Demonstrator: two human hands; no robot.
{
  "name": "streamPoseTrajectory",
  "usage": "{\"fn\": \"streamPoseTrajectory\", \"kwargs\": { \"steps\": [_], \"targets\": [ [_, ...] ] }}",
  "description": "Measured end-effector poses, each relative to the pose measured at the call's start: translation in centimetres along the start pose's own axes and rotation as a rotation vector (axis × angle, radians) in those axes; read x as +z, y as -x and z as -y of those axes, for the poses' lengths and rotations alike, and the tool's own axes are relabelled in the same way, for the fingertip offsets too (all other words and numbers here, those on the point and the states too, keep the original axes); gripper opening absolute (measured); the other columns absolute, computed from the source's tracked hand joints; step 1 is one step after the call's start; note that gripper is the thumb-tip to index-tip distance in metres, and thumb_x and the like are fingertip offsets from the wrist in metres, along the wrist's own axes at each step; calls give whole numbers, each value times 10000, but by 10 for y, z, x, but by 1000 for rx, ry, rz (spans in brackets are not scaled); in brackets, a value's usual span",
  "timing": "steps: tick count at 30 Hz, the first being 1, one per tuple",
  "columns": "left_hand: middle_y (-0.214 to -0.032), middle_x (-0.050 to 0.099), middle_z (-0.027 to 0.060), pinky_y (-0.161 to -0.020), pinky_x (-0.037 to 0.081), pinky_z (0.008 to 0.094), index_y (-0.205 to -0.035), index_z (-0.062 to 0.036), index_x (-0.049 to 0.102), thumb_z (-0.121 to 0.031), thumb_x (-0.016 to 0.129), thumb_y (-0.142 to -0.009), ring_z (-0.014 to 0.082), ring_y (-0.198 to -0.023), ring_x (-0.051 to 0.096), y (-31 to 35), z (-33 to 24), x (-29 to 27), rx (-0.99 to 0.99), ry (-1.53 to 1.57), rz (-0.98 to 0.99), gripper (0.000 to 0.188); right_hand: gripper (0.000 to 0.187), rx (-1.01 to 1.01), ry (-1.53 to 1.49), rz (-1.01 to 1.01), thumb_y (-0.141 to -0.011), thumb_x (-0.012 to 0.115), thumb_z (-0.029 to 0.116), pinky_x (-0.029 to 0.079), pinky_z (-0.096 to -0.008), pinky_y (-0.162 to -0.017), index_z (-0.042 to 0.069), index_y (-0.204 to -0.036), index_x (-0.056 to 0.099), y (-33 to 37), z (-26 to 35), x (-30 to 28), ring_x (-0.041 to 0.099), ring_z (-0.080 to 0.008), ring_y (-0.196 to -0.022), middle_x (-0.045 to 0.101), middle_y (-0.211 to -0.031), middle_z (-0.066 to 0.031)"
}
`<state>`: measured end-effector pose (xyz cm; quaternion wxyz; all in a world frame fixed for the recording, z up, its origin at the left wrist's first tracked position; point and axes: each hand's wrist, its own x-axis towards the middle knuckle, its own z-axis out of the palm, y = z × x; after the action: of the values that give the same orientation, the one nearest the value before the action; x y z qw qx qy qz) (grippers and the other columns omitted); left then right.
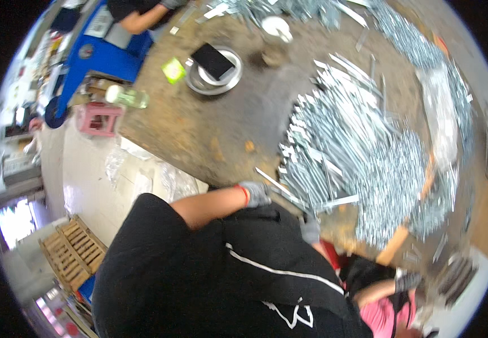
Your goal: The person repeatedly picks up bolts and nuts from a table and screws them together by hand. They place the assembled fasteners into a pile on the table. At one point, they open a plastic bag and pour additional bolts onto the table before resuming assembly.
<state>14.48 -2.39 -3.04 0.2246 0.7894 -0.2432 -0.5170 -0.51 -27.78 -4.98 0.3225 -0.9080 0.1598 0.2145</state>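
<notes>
My left hand, in a grey glove with an orange-red band at the wrist, is at the table's near edge. Its fingers are curled in, beside the end of a thin silvery metal strip; what they hold is blurred. Further right, my right hand, also gloved in grey, reaches over the edge by the near ends of the strips. Motion smears its fingers, so its grip is unclear. Just beyond both hands spreads a large pile of silvery metal strips, with one strip lying crosswise at its near side.
A phone rests on a round metal dish, beside a yellow-green packet. A white cup stands farther back. Small metal pieces heap up at right. Co-workers' arms show at far left and lower right. A pink stool stands left.
</notes>
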Motion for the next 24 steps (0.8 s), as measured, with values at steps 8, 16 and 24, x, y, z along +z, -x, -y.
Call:
{"fn": "streamPoseTrajectory", "kwargs": {
  "steps": [8,16,24],
  "targets": [
    [-1362,397,212,-1060,294,369,-1351,-21,365,-384,611,-790,344,-1280,355,15,-26,1,-73,-1,-247,711,292,-103,225,-104,-827,554,324,438,-482,-735,50,-876,643,-11,20,-21,572,-385,-801,609,-798,-212],
    [-1197,531,174,-965,380,381,-1147,-43,552,-286,629,-801,327,-1121,491,9,-38,-13,-17,-122,-269,430,294,22,96,66,-813,579,348,459,-452,-743,69,-884,639,-1,38,-42,599,-350,-827,633,-865,-175],
    [-964,583,152,-844,440,404,-1017,-38,595,-318,705,-731,333,-918,550,12,-46,7,16,-154,-341,415,324,-361,243,-114,-822,580,389,478,-416,-713,71,-839,634,-13,29,-6,610,-300,-778,632,-818,-142]
  ]
}}
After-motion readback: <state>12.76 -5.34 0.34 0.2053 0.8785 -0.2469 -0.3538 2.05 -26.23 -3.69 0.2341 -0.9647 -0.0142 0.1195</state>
